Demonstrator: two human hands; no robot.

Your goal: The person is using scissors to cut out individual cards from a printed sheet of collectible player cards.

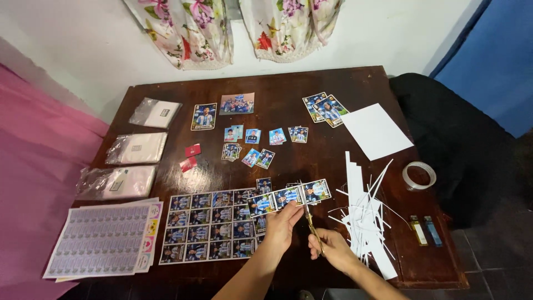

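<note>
Dark brown wood fills most of the head view: a table (288, 161) pushed against a white wall, flowered curtains (233, 28) hanging above its far edge and pink cloth (33, 166) along its left side.

Take the printed sheet of player cards (208, 228), near the front edge, as the landmark. Its right end runs out into a strip of cards (288, 195) partly separated from the rest. The left hand (281, 225) lies on that right end, fingers together and pressed down on the cards. Just right of it, the right hand (333, 248) has its fingers clamped on the handles of a pair of scissors (310, 216), whose blades point up into the strip.

Right of the sheet, a heap of white paper trimmings (363, 222) suggests much cutting is already done; beyond the sheet, loose cut cards (258, 141) lie scattered, with larger ones (325, 108) further back. Most of the sheet's grid looks uncut, so a good share seems left.

Left of the sheet lies a pale sticker sheet (105, 239), with three clear packets (136, 147) behind it. Far right of the sheet sit a blank white sheet (376, 130), a tape roll (419, 175) and two lighters (426, 230).
</note>
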